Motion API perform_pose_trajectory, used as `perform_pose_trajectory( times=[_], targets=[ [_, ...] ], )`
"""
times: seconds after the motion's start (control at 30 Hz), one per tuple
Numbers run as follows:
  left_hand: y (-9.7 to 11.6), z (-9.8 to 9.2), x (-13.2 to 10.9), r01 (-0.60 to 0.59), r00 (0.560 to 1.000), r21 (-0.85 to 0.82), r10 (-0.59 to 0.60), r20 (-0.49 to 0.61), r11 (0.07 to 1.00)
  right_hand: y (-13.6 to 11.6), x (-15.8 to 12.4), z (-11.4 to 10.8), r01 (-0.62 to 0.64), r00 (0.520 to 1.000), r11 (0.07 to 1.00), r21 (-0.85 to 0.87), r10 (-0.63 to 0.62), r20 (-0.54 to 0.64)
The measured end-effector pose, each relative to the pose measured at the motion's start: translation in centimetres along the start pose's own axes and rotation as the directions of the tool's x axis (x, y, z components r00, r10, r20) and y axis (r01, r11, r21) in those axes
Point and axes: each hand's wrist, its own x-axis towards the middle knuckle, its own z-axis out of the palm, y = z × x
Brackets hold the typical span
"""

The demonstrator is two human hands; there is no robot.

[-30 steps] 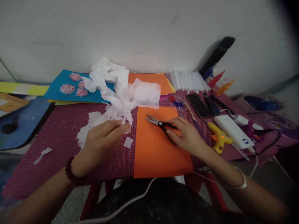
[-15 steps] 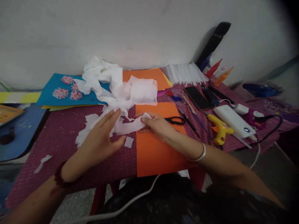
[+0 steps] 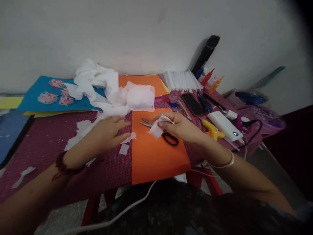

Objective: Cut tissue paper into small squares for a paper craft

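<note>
My right hand (image 3: 179,126) pinches a small piece of white tissue paper (image 3: 157,129) above the orange sheet (image 3: 156,150). Black-handled scissors (image 3: 161,132) lie on that sheet just under the hand. My left hand (image 3: 107,132) hovers over the checked cloth with its fingers stretched toward the right, touching a thin white scrap (image 3: 129,137). A small square scrap (image 3: 124,149) lies below it. A heap of crumpled white tissue (image 3: 110,89) sits behind both hands.
A blue card with pink flowers (image 3: 52,96) lies at back left. At the right are a phone (image 3: 194,103), a yellow glue gun (image 3: 212,130), a white power bank (image 3: 223,122), pens and glue bottles (image 3: 210,81). White scraps (image 3: 78,133) litter the cloth.
My right hand left the scissors, reached to the tissue, tore off a piece and drew back right with it. My left hand stayed by the tissue. The camera turned right.
</note>
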Motion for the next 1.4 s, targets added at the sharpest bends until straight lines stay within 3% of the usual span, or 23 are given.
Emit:
perform_pose_trajectory(
  times=[0.03, 0.1, 0.2, 0.27, 0.33, 0.4, 0.47, 0.53, 0.6, 0.67, 0.77, 0.87, 0.93, 0.97, 1.1, 1.4],
  targets=[
    [0.7, 0.1, 0.2, 0.002, 0.999, -0.063, -0.005, -0.051, 0.998, -0.1, 0.4, 0.4, 0.003, 1.000, 1.000, -0.004, -0.003, 0.014],
    [2.3, 0.6, 0.6, 0.020, 0.998, -0.386, -0.044, -0.053, 0.922, -0.6, 1.2, 1.5, 0.022, 0.999, 1.000, -0.013, -0.022, 0.038],
    [4.1, 2.0, 1.3, 0.122, 0.992, -0.816, -0.103, 0.076, 0.565, -1.4, 2.5, 2.6, 0.075, 0.997, 0.996, -0.057, -0.073, 0.039],
    [4.5, 2.8, 1.4, 0.215, 0.971, -0.908, -0.182, 0.158, 0.360, -1.4, 2.7, 2.4, 0.118, 0.992, 0.983, -0.138, -0.121, -0.017],
    [4.1, 3.0, 1.1, 0.269, 0.942, -0.937, -0.265, 0.207, 0.223, -0.4, 2.0, 1.4, 0.125, 0.986, 0.947, -0.296, -0.153, -0.071],
    [3.2, 2.5, 0.2, 0.278, 0.918, -0.953, -0.326, 0.227, 0.119, 1.4, 0.4, 0.1, 0.060, 0.991, 0.835, -0.547, -0.114, -0.065],
    [1.9, 1.2, -0.9, 0.250, 0.900, -0.966, -0.384, 0.208, 0.061, 3.5, -1.5, -0.9, -0.029, 0.997, 0.620, -0.784, -0.035, -0.064],
    [0.4, -0.5, -2.1, 0.193, 0.879, -0.980, -0.453, 0.149, 0.051, 5.4, -3.0, -1.5, -0.016, 1.000, 0.448, -0.894, 0.017, -0.009],
    [-0.9, -2.2, -3.1, 0.095, 0.849, -0.993, -0.526, 0.044, 0.072, 6.4, -3.5, -1.5, 0.014, 1.000, 0.356, -0.934, 0.018, 0.021],
    [-1.9, -3.6, -3.8, 0.001, 0.811, -0.993, -0.581, -0.066, 0.115, 6.7, -3.1, -1.4, 0.007, 0.999, 0.323, -0.946, 0.036, 0.020],
    [-2.9, -4.2, -4.4, -0.028, 0.774, -0.985, -0.621, -0.128, 0.169, 6.4, -2.0, -1.5, -0.073, 0.996, 0.395, -0.916, 0.083, -0.043],
    [-3.4, -3.3, -4.5, 0.014, 0.796, -0.991, -0.601, -0.070, 0.135, 5.3, -1.4, -1.5, -0.172, 0.983, 0.697, -0.697, 0.166, -0.076],
    [-3.6, -2.4, -4.4, 0.036, 0.823, -0.996, -0.567, -0.018, 0.084, 4.1, -1.3, -1.0, -0.206, 0.971, 0.869, -0.450, 0.239, 0.018],
    [-3.6, -1.9, -4.4, 0.050, 0.834, -0.997, -0.552, 0.009, 0.059, 3.5, -1.2, -0.6, -0.212, 0.961, 0.910, -0.356, 0.260, 0.094],
    [-3.8, -0.9, -4.5, 0.096, 0.845, -0.995, -0.530, 0.070, 0.022, 1.5, 0.1, 1.3, -0.200, 0.900, 0.956, -0.216, 0.267, 0.345],
    [-4.6, 0.0, -4.7, 0.174, 0.867, -0.973, -0.491, 0.080, 0.149, 1.8, 3.5, 3.1, -0.249, 0.861, 0.968, -0.025, 0.233, 0.452]
  ],
)
